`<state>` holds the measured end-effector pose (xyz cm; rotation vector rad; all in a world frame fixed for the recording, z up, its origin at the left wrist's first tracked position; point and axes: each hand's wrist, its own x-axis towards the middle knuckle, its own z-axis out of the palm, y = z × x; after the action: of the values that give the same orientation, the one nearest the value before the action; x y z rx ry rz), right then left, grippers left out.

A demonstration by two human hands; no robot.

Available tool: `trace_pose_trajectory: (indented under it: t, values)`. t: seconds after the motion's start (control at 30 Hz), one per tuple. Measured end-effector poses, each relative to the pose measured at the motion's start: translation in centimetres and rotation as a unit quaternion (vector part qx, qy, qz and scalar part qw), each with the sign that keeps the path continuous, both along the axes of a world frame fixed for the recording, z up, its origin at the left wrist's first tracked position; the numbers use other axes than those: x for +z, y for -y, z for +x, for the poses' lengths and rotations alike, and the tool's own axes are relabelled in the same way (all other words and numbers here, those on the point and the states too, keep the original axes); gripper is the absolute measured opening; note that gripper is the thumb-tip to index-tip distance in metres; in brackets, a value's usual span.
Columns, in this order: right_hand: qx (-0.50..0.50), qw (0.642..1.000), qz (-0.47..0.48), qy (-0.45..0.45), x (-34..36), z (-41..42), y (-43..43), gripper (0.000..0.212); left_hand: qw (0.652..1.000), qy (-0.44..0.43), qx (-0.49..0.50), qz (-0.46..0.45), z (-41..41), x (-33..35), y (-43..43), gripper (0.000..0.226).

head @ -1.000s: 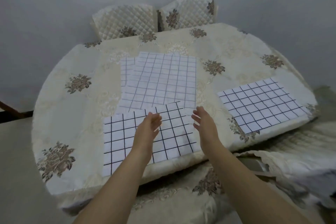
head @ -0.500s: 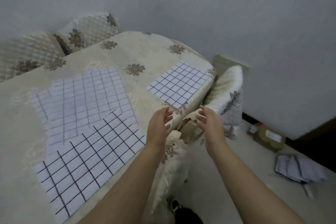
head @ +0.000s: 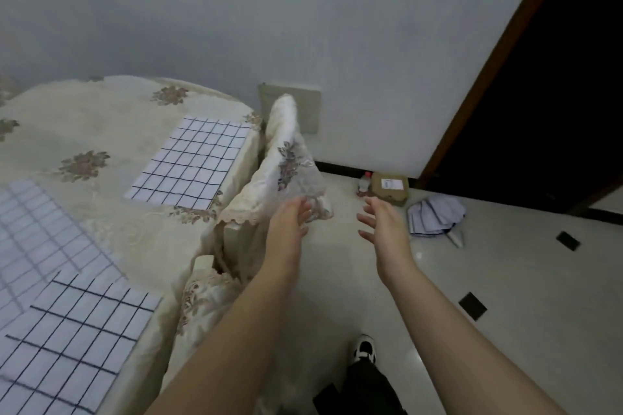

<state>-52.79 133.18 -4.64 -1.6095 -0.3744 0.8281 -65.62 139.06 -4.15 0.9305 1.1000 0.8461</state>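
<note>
Cloth pile (head: 435,214) lies on floor (head: 512,273), beyond right grip (head: 384,224) (fingers spread).

Two bare forearms stretch forward above a pale tiled floor (head: 505,280). The left hand (head: 286,229) and right hand (head: 387,226) are spread and hold nothing. The left hand is just in front of a cloth-covered chair (head: 290,158), beside a desk (head: 101,111) carrying gridded sheets (head: 192,165). Beyond the right hand, a crumpled gridded pile (head: 435,214) lies near a cardboard box (head: 391,187).

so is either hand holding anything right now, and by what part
Nothing is held: the left hand and the right hand are both open with fingers straight.
</note>
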Motion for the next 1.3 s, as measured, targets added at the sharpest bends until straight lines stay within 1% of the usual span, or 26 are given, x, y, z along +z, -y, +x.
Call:
trace_pose_trajectory:
  t: [0.1,0.27,0.47,0.6,0.73,0.87,1.0,1.13,1.23,1.3]
  values:
    - [-0.012,1.000,0.006,-0.003,-0.1,2.4,-0.1,0.032,1.000,-0.005,-0.026,-0.004,2.8,-0.4,-0.6,0.019]
    - [-0.022,1.000,0.005,0.000,-1.2,7.8,-1.8,0.019,0.999,0.008,-0.030,-0.027,8.9,-1.4,-2.8,0.023]
    - [0.006,1.000,-0.007,0.022,-1.9,16.2,-6.3,0.013,0.999,-0.018,-0.028,-0.006,18.1,-1.6,-6.9,0.026]
    - [0.030,0.999,-0.007,0.044,-1.0,22.5,-9.7,0.016,1.000,-0.003,-0.018,-0.010,24.4,-0.8,-10.3,0.019]
    - [0.051,0.998,-0.007,0.042,-0.5,26.3,-12.8,0.021,1.000,0.007,-0.005,-0.002,27.9,-0.2,-13.2,0.020]
    - [0.085,0.996,0.003,0.035,-0.3,27.6,-16.5,0.015,0.999,0.005,0.037,0.017,28.4,0.6,-16.3,0.019]
    - [0.141,0.989,0.015,0.041,0.2,26.4,-20.9,0.014,0.994,0.001,0.105,0.036,26.3,1.2,-19.6,0.019]
    - [0.218,0.975,0.027,0.036,0.5,22.6,-26.4,0.014,0.979,0.009,0.198,0.038,22.2,1.4,-23.3,0.020]
    - [0.272,0.961,0.038,0.037,0.7,19.1,-31.2,0.014,0.965,0.010,0.257,0.053,18.5,2.0,-26.1,0.027]
    - [0.313,0.948,0.052,0.033,1.0,16.4,-34.5,0.014,0.952,0.017,0.300,0.055,15.8,2.4,-28.1,0.027]
